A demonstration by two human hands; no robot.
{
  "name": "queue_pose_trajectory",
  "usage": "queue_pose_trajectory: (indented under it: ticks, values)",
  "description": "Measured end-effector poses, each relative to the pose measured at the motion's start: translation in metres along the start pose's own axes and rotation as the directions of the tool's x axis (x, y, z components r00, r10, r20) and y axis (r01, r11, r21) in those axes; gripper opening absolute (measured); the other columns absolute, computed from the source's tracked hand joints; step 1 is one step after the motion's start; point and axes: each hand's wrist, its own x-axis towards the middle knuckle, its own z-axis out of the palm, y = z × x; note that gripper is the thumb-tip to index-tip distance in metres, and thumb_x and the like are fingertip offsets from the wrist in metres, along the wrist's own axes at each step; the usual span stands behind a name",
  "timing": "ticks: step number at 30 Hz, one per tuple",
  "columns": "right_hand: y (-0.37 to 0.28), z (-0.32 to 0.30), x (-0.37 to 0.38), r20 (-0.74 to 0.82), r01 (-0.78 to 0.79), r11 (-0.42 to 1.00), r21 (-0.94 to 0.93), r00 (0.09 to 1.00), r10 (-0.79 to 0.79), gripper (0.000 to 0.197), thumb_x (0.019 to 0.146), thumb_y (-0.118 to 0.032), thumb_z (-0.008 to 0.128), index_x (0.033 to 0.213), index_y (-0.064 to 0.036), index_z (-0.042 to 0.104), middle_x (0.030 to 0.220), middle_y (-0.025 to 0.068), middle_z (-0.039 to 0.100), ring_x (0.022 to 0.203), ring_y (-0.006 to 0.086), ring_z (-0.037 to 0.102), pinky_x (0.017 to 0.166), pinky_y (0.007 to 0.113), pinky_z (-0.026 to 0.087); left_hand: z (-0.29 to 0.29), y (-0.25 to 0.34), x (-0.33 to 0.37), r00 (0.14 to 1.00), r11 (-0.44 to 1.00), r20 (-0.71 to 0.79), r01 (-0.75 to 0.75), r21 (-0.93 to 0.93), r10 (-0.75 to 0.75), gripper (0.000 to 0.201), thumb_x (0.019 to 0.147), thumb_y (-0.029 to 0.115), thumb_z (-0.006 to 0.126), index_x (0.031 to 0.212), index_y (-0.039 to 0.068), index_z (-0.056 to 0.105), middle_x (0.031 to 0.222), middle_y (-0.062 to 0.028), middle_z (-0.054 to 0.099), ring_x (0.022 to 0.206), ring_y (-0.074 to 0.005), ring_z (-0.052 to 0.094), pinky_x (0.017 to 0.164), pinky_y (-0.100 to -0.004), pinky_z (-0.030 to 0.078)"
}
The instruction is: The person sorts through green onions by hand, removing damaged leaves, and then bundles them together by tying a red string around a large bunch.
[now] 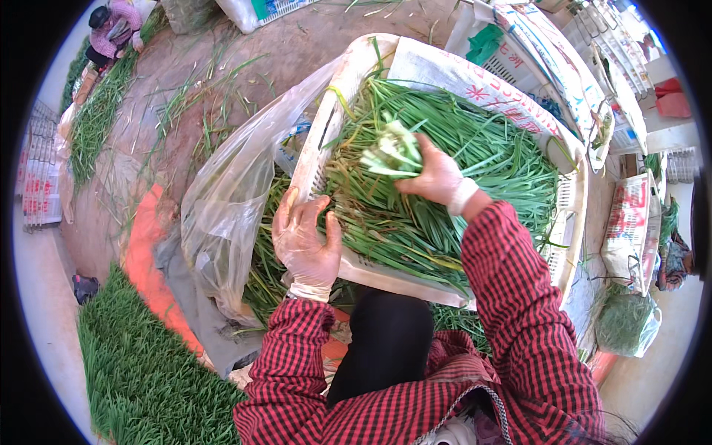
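Note:
A large white plastic crate [324, 141] stands tilted before me, filled with long green chives [482, 141]. My right hand [437, 176], in a thin pale glove, is closed round a bunch of chives [393, 152]. The bunch's pale stem ends point up toward me, over the middle of the crate; its leaves merge with the heap below. At the crate's near left corner is my left hand [307, 241], also gloved, its fingers apart and nothing visible in them. Its fingertips lie at the crate's rim; whether they press on it I cannot tell.
Clear plastic sheeting [230, 200] hangs along the crate's left side. A dense patch of green leaves [148, 371] lies at lower left, beside an orange strip [152, 259]. Another person [115, 33] crouches at the far left. Printed sacks [627, 230] and a stuffed bag [627, 322] stand at right.

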Motion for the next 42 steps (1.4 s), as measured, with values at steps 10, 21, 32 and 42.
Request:
queue_pose_trajectory:
  ticks: [10, 21, 32, 42]
  values:
    - [0.027, -0.051, -0.071, -0.148, 0.134, 0.571, 0.81, 0.989, -0.023, 0.095, 0.07, -0.002, 0.087, 0.149, -0.0048, 0.033, 0.137, 0.0053, 0.055, 0.124, 0.0166, 0.053, 0.107, 0.033, 0.042, 0.023, 0.052, 0.023, 0.912, 0.958, 0.298, -0.283, -0.04, 0.281, 0.068, 0.089, 0.029, 0.064, 0.15, 0.008, 0.041, 0.156, -0.0171, 0.036, 0.146, -0.0359, 0.032, 0.121, -0.0488, 0.023]
    - [-0.005, -0.273, -0.348, -0.944, 0.617, 0.725, 0.305, 0.298, 0.143, 0.036, 0.1, -0.026, 0.057, 0.127, -0.0042, 0.06, 0.125, 0.0107, 0.064, 0.114, 0.0214, 0.06, 0.1, 0.039, 0.048, 0.113, 0.037, 0.03, 0.308, 0.946, 0.95, -0.288, 0.146, -0.052, 0.088, 0.086, 0.049, 0.064, 0.158, 0.016, 0.026, 0.165, -0.0177, 0.015, 0.152, -0.0327, 0.018, 0.122, -0.0424, 0.023]
    - [-0.164, -0.187, -0.449, -0.723, 0.374, 0.871, 0.319, 0.69, -0.032, 0.069, 0.081, -0.005, 0.074, 0.143, -0.0033, 0.042, 0.133, 0.0094, 0.058, 0.123, 0.0203, 0.055, 0.105, 0.037, 0.045, -0.07, 0.371, -0.059, 0.566, -0.086, 0.06, 0.227, -0.97, 0.822, 0.106, 0.066, 0.018, 0.092, 0.152, 0.001, 0.032, 0.155, -0.016, 0.037, 0.142, -0.023, 0.035, 0.118, -0.0386, 0.026]
    - [-0.071, -0.105, -0.615, -0.477, -0.358, 0.884, 0.299, 0.746, 0.464, 0.126, 0.072, -0.029, 0.091, 0.158, 0.0007, 0.004, 0.151, 0.0189, 0.038, 0.137, 0.0263, 0.041, 0.114, 0.04, 0.035, -0.019, 0.446, -0.214, -0.033, -0.295, 0.654, 0.874, 0.386, 0.756, 0.041, 0.087, 0.035, 0.067, 0.118, 0.008, 0.067, 0.106, -0.0096, 0.073, 0.09, -0.025, 0.071, 0.085, -0.0417, 0.058]
